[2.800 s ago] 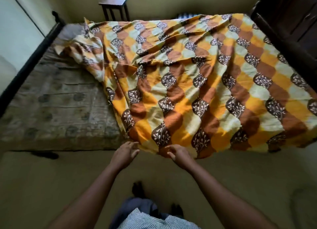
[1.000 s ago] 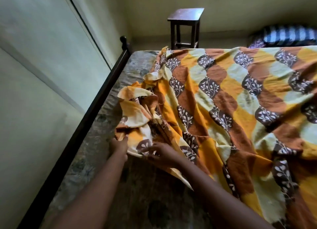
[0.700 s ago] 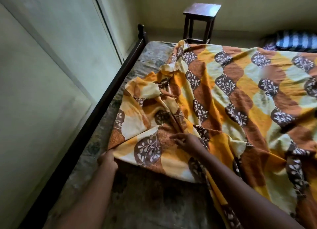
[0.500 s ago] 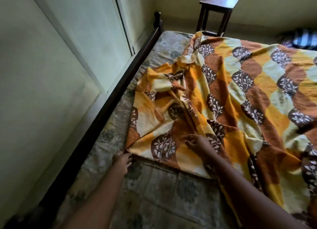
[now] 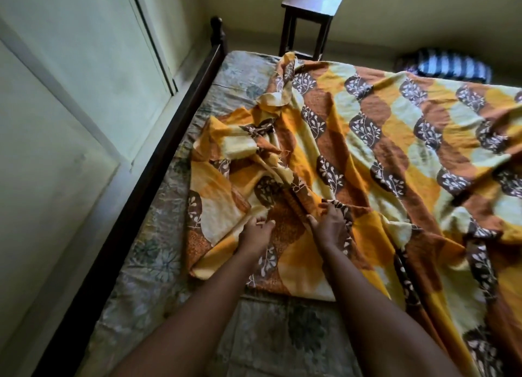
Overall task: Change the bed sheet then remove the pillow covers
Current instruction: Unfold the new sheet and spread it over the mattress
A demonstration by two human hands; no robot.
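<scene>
An orange, yellow and brown leaf-patterned bed sheet (image 5: 381,150) covers most of the bed. Its near-left corner lies bunched and wrinkled on the bare floral mattress (image 5: 158,263). My left hand (image 5: 255,235) rests on the sheet just left of a crumpled fold, fingers reaching forward. A little to its right, my right hand (image 5: 329,225) presses on the same fold with spread fingers. A blue striped pillow (image 5: 449,65) lies beyond the bed's far edge at the top right.
A dark wooden bed rail (image 5: 158,162) runs along the left side, close to a pale green wall (image 5: 70,108). A dark wooden stool (image 5: 309,17) stands past the far end of the bed. Bare mattress shows left of and below the sheet.
My left hand has moved from the sheet's corner at the mattress edge up onto the sheet, beside my right hand. The corner now lies spread flatter than a second ago.
</scene>
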